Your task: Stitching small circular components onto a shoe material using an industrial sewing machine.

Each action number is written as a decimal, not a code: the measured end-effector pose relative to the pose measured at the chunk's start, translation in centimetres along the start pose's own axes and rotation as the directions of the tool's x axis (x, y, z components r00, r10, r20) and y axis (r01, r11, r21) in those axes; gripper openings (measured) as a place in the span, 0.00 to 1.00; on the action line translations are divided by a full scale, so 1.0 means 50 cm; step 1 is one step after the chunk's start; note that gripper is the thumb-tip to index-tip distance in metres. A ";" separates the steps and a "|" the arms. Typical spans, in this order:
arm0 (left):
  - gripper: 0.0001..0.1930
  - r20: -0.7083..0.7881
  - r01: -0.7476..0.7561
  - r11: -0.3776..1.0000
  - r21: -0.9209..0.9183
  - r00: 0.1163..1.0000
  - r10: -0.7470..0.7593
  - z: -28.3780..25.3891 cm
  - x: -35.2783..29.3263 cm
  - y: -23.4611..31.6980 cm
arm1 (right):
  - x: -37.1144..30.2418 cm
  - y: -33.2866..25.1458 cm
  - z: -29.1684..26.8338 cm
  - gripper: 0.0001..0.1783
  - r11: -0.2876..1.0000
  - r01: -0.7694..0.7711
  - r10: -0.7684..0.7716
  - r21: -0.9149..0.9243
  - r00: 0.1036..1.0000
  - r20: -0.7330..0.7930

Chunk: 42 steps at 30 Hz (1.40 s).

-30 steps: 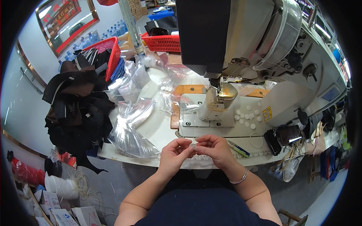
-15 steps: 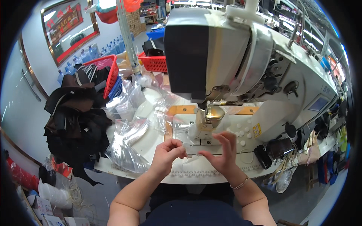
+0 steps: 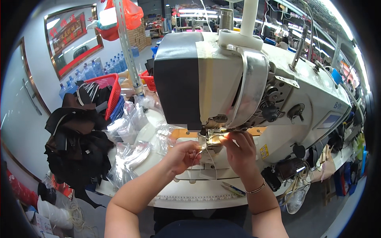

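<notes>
A large post-bed sewing machine (image 3: 222,79) stands in front of me, its lit needle area low in the middle. My left hand (image 3: 184,157) is closed just left of the post, with thumb and fingertips pinching a thin white thread (image 3: 214,163) that hangs in a loop below. At the right side of the bright metal post (image 3: 214,139), my right hand (image 3: 241,152) has its fingertips drawn together close under the machine head. Whatever those fingertips hold, if anything, is too small to make out. The needle is hidden behind the hands and machine parts.
Thread snips (image 3: 233,189) lie on the white table (image 3: 178,200) near its front edge. Clear plastic bags (image 3: 129,158) and a heap of black and brown scraps (image 3: 79,142) are on the left. A red basket (image 3: 115,93) stands behind them; a phone (image 3: 291,168) lies right.
Both hands have moved forward and up to the needle area. My right hand has gone from spread fingers to fingertips together. The view has tilted up, and the snips now show.
</notes>
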<state>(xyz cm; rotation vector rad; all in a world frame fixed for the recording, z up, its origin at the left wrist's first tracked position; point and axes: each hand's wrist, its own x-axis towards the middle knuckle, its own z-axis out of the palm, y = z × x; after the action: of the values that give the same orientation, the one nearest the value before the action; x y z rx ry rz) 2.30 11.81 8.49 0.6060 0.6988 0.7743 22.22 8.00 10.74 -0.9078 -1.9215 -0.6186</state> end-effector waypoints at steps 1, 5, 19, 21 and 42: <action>0.04 0.005 0.000 1.000 0.002 1.000 0.000 -0.003 0.008 0.005 | 0.004 0.004 -0.003 0.11 0.999 -0.037 0.037 -0.012 0.996 0.077; 0.04 -0.011 0.043 0.996 0.077 0.999 -0.043 -0.012 0.030 0.028 | -0.012 -0.002 0.002 0.12 0.999 0.042 -0.042 0.008 0.998 -0.053; 0.05 -0.020 -0.009 0.918 0.396 1.000 0.019 0.014 0.058 0.079 | -0.033 0.027 -0.005 0.12 0.998 0.019 -0.016 -0.055 0.999 0.040; 0.07 -0.012 -0.016 0.925 0.380 1.000 0.022 0.019 0.056 0.083 | -0.028 0.022 -0.009 0.12 0.998 0.018 -0.015 -0.066 0.999 0.047; 0.05 -0.135 0.025 0.950 0.312 0.991 0.018 0.023 0.040 0.044 | -0.038 0.097 0.046 0.18 0.998 -0.045 0.050 -0.042 0.992 0.113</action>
<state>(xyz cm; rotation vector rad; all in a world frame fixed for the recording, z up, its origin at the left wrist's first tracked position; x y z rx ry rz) 3.26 14.40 10.10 0.8445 0.9596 0.7109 25.52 11.91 8.29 -1.0307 -1.9888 -0.5894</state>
